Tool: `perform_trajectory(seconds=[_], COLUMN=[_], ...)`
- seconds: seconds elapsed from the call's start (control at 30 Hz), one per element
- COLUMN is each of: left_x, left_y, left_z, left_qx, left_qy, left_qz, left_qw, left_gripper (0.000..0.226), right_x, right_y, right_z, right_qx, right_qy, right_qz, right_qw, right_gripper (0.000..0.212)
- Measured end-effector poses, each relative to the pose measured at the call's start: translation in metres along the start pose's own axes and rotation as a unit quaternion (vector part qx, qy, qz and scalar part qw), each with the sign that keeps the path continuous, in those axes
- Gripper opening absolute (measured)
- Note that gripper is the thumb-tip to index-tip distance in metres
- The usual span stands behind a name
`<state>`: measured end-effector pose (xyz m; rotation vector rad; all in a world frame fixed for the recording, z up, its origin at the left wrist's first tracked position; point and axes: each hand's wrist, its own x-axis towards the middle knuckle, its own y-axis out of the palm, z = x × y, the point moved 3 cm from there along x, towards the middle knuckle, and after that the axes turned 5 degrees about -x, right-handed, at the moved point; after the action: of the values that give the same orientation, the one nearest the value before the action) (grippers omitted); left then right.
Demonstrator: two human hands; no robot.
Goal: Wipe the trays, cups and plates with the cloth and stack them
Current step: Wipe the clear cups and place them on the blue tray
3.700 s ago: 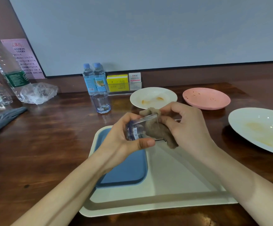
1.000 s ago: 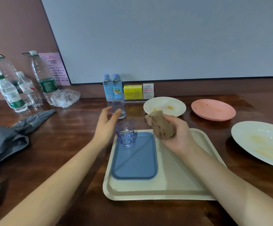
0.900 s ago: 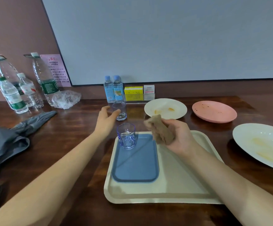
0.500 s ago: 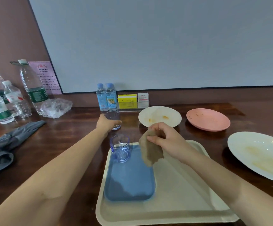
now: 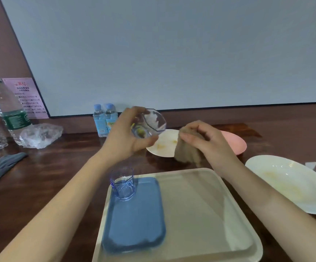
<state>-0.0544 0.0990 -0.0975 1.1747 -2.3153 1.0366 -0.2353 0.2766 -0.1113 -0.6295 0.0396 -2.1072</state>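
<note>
My left hand [image 5: 124, 138] grips a clear glass cup [image 5: 149, 122] in the air, tilted with its mouth toward the right. My right hand [image 5: 204, 138] pinches a brown cloth [image 5: 186, 155] that hangs down just right of the cup, apart from it. A second, bluish glass cup [image 5: 123, 183] stands upright on a small blue tray [image 5: 134, 222], which lies in a large cream tray [image 5: 200, 214]. Behind the hands are a small white plate [image 5: 163, 146] with stains and a pink plate [image 5: 236, 141]. A large stained white plate [image 5: 293, 182] lies at the right.
Two small water bottles [image 5: 105, 120] stand against the back wall. A large bottle [image 5: 8, 110], a crumpled plastic bag [image 5: 40, 135] and a grey cloth item [image 5: 0, 167] sit at the left on the wooden table [image 5: 59, 167].
My left hand took the clear cup from the table behind the trays and lifted it, tilted. My right hand rose with the cloth toward it. The bluish cup stays on the blue tray.
</note>
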Motion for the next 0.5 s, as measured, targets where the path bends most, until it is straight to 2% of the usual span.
perform_trajectory(seconds=[0.1, 0.2, 0.4, 0.5], left_x=[-0.004, -0.004, -0.009, -0.006], left_y=[0.032, 0.055, 0.074, 0.073], left_z=[-0.019, -0.023, -0.012, -0.004], left_qx=[-0.005, 0.007, -0.025, -0.022], left_qy=[0.032, 0.035, -0.001, -0.013], left_qz=[0.015, 0.011, 0.021, 0.020], left_qw=[0.999, 0.999, 0.999, 0.999], left_gripper=[0.069, 0.072, 0.067, 0.069], right_x=[0.009, 0.016, 0.035, 0.042], right_y=[-0.019, -0.031, -0.027, -0.023], right_z=[0.028, 0.046, 0.045, 0.033], right_qx=[0.093, 0.110, -0.124, -0.157], right_qy=[-0.006, -0.053, -0.073, -0.073], right_qz=[-0.052, -0.048, -0.015, -0.083], right_qw=[0.994, 0.991, 0.990, 0.981], right_gripper=[0.006, 0.003, 0.007, 0.006])
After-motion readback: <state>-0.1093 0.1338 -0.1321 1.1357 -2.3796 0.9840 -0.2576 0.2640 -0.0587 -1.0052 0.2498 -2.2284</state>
